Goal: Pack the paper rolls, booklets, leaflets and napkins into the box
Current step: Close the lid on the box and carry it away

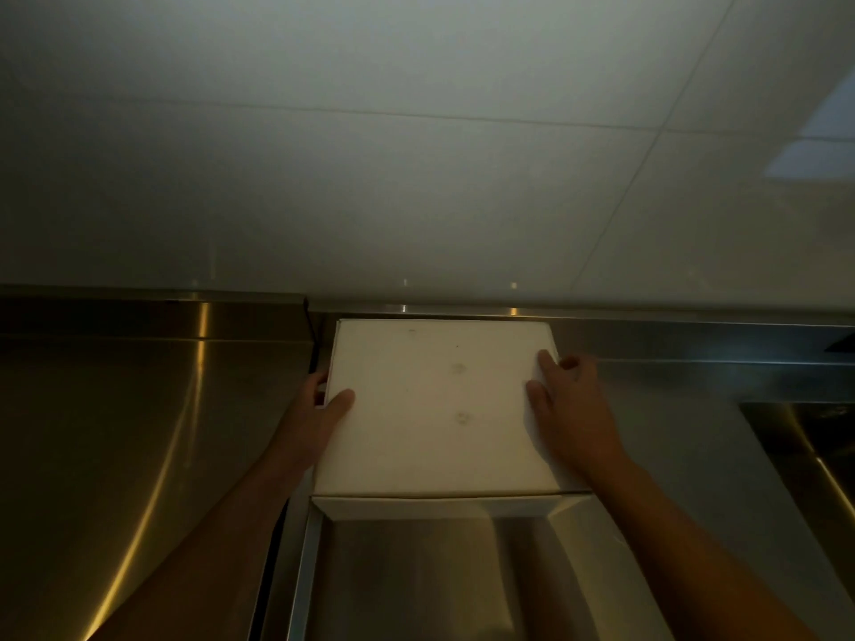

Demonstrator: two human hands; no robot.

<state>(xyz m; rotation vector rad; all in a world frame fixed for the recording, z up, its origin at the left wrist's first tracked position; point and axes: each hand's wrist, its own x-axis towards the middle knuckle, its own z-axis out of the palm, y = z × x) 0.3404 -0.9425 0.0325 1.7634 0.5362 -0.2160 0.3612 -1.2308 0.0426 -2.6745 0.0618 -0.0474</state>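
Note:
A flat white box (pixel 435 404) lies on the steel counter against the back wall, its lid closed, with faint round marks on top. My left hand (pixel 319 409) grips its left edge, thumb on the lid and fingers down the side. My right hand (pixel 566 400) grips the right edge the same way. A white front flap (pixel 435 504) hangs open from the box's near edge, with an angled side flap at the right. No paper rolls, booklets, leaflets or napkins are in sight; the box's inside is hidden.
The steel counter (pixel 139 455) runs left and right, with a raised back ledge (pixel 694 335) under the white tiled wall (pixel 416 155). A seam divides two counter sections left of the box. A sink basin (pixel 814 446) opens at the far right.

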